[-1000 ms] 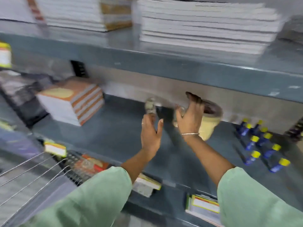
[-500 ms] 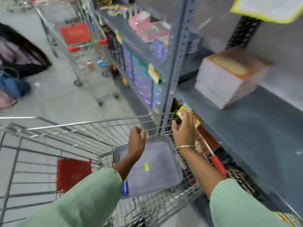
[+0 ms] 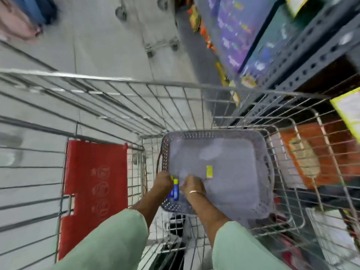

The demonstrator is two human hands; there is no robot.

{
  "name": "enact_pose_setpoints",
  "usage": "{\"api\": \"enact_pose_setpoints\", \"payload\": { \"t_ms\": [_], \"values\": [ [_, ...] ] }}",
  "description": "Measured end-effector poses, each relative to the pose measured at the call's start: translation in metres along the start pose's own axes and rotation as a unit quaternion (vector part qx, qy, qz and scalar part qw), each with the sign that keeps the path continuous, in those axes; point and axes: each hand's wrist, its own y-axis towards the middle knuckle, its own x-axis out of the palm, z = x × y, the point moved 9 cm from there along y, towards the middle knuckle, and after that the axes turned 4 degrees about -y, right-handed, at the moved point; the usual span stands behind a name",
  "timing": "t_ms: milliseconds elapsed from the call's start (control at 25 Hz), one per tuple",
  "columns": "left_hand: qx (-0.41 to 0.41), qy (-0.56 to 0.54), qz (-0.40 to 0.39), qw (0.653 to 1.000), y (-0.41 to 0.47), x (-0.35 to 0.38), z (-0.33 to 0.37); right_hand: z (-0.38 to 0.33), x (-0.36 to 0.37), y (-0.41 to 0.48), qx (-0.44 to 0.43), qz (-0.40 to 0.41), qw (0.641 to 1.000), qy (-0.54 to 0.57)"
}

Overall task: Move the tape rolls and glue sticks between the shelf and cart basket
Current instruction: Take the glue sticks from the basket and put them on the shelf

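Two blue glue sticks with yellow caps lie in the near left corner of a grey perforated plastic basket. The basket sits in the wire cart. My left hand is curled at the sticks' left side, fingers against the yellow caps. My right hand, with a bangle on the wrist, reaches in from the right with fingers bent down beside the sticks. Motion blur hides the exact grip. No tape roll is in view.
A small yellow sticker is stuck on the basket floor. The red child-seat flap of the cart lies to the left. A grey metal shelf rack with stocked goods stands on the right. Another cart's wheels are on the floor ahead.
My view has swung from the shelf down into the cart. Both hands left the shelf, crossed over the cart and dropped into the basket's near left corner onto the glue sticks.
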Motion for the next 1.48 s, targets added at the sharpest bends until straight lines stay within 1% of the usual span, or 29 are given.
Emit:
{"api": "enact_pose_setpoints", "payload": {
  "t_ms": [120,200,360,440,560,680,800,920,1040,1160,1240,1320,1400,1480],
  "values": [
    [0.035,0.006,0.022,0.999,0.011,0.004,0.004,-0.004,0.018,0.012,0.027,0.021,0.998,0.042],
    [0.035,0.017,0.042,0.998,0.015,0.005,0.002,-0.003,0.022,0.013,0.045,0.025,0.997,0.051],
    [0.016,0.010,0.053,0.998,0.017,0.005,0.003,-0.001,0.008,0.006,0.024,0.052,0.998,-0.001],
    [0.004,0.006,0.051,0.999,0.016,0.005,0.003,0.000,0.002,0.003,0.009,0.053,0.998,-0.017],
    [-0.020,-0.012,0.058,0.998,0.015,0.006,-0.001,-0.004,0.003,0.001,-0.014,0.038,0.999,-0.024],
    [-0.025,0.004,0.060,0.998,0.017,0.007,-0.002,-0.005,0.003,0.001,-0.012,0.052,0.998,-0.024],
    [-0.028,0.015,0.072,0.997,0.016,0.010,-0.005,0.001,-0.005,-0.004,-0.001,0.073,0.997,-0.017],
    [-0.007,0.034,0.078,0.996,0.011,0.017,-0.005,0.011,-0.019,-0.008,0.013,0.089,0.996,0.008],
    [0.012,0.059,0.078,0.995,0.001,0.017,0.002,0.022,-0.049,-0.017,0.022,0.129,0.991,0.030],
    [0.061,0.059,0.089,0.992,-0.022,-0.005,0.042,0.026,-0.108,-0.045,-0.001,0.196,0.978,0.070],
    [0.117,0.051,0.105,0.986,-0.046,-0.025,0.088,0.026,-0.155,-0.076,-0.025,0.248,0.965,0.081],
    [0.180,0.031,0.125,0.975,-0.080,-0.041,0.142,0.028,-0.206,-0.116,-0.045,0.313,0.945,0.083],
    [0.256,-0.021,0.145,0.955,-0.126,-0.048,0.201,0.039,-0.260,-0.169,-0.067,0.405,0.905,0.113],
    [0.357,-0.082,0.148,0.919,-0.186,-0.041,0.260,0.070,-0.307,-0.236,-0.072,0.502,0.850,0.142]
  ]
}}
